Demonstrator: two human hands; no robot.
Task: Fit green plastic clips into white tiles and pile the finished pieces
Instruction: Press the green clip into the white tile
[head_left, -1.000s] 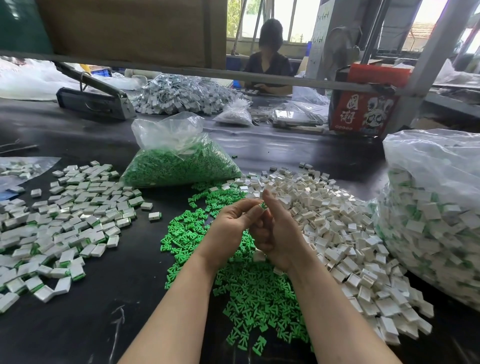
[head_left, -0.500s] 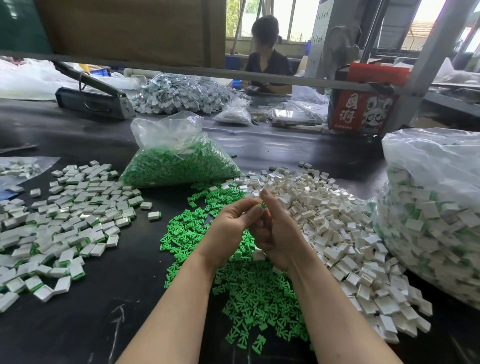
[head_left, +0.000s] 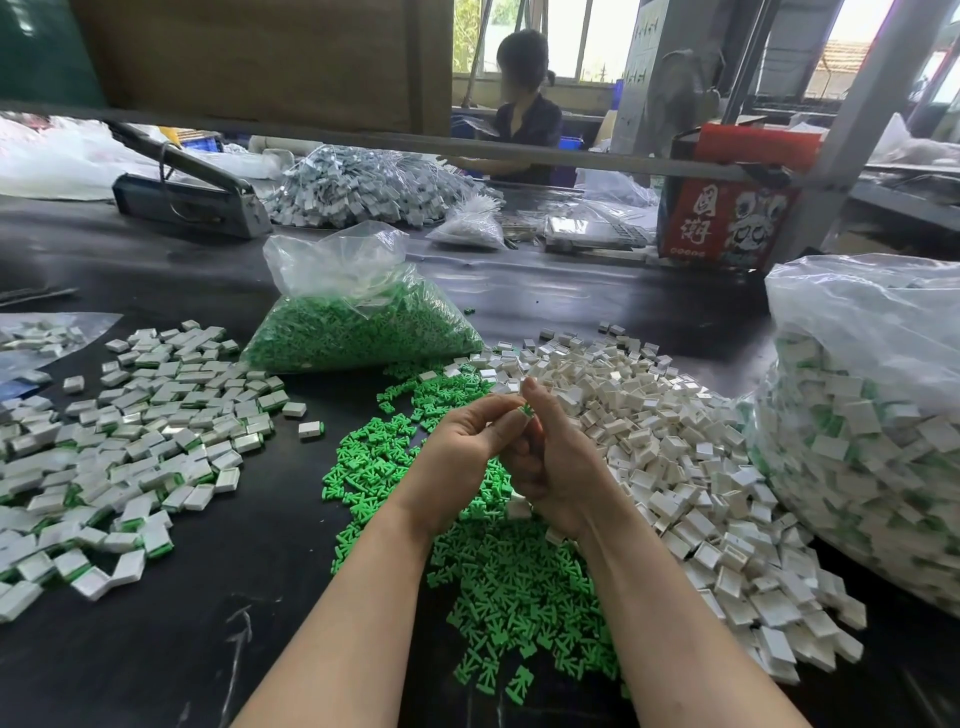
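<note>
- Head view, widest first: a black table (head_left: 156, 649) carries everything. At the right edge bulges a big clear sack (head_left: 862, 441) of white and green pieces, finished ones by the look of it. At the back stands a smaller bag of clips (head_left: 358, 327).
- White tiles (head_left: 675, 457) lie heaped right of the hands, loose green clips (head_left: 519, 582) are spread under the wrists, and the finished pile (head_left: 130, 441) lies well apart to the left.
- Left hand (head_left: 457, 457) and right hand (head_left: 558, 467) meet above the loose clips, knuckles touching, fingers of both curled in.
- One clip (head_left: 527, 410) shows as a green speck pinched between the left fingertips (head_left: 511, 408) and the right thumb side; only its end peeks out. Whether a tile sits behind it in the right palm I cannot tell, since the fingers hide it.
- Risks, as I judge them: the clip is small and held by its tip, so a slanted push could make it spring out and drop among the loose clips below, lost in the green.
- A half-seated clip could pass for done, because the hands cover the joint.
- A careless toss leftward could fall short and mix a finished piece with the raw clips.
</note>
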